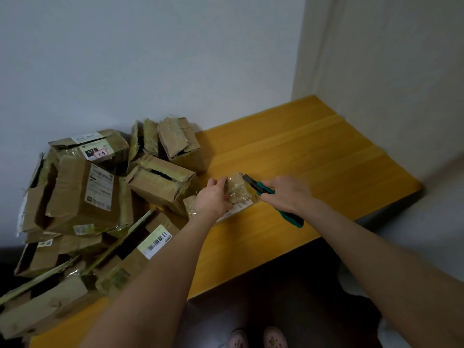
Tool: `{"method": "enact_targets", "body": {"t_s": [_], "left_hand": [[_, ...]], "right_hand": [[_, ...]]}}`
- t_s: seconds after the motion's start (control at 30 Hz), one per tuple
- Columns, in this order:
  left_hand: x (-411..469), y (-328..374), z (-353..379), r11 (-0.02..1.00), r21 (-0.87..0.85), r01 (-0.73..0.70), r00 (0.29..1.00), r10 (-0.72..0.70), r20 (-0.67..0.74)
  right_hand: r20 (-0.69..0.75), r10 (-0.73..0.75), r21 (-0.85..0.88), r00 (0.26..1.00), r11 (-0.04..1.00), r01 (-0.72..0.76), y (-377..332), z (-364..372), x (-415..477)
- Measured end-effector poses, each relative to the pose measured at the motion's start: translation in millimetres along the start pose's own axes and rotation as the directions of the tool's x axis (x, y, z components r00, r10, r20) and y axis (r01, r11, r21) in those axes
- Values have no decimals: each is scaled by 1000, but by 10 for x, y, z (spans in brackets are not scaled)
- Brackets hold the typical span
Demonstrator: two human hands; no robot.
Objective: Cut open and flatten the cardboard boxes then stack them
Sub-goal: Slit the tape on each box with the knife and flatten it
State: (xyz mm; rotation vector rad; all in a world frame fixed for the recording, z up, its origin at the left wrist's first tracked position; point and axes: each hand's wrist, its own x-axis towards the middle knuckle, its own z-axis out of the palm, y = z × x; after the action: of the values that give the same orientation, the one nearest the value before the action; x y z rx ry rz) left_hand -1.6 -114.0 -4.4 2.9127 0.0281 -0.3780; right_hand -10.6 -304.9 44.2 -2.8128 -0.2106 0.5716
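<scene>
Mid-table, near the front edge: left hand [212,198] grips small taped box [237,190]; right hand [288,194] clenches green utility knife [272,200], blade tip pointing left, just beside box's right face.

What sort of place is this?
Probably a room at home: yellow wooden table in a bare white-walled corner, a heap of used brown cardboard parcel boxes, pink slippers on the floor.

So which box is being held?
The small taped box, gripped by the left hand; the right hand holds a knife beside it. The piled boxes lie untouched.
</scene>
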Motion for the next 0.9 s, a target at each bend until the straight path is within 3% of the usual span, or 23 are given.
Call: {"method": "enact_targets", "body": {"t_s": [0.4,0.63,0.9], "left_hand": [[51,159,177,996,47,-76,997,75,14],[96,243,294,987,108,-119,992,114,53],[140,274,255,978,170,-120,988,102,114]], "right_hand": [[36,71,-17,997,997,-70,198,172,-74],[57,122,214,991,968,-131,330,406,-130],[37,138,256,990,956,-143,303,473,-155]]}}
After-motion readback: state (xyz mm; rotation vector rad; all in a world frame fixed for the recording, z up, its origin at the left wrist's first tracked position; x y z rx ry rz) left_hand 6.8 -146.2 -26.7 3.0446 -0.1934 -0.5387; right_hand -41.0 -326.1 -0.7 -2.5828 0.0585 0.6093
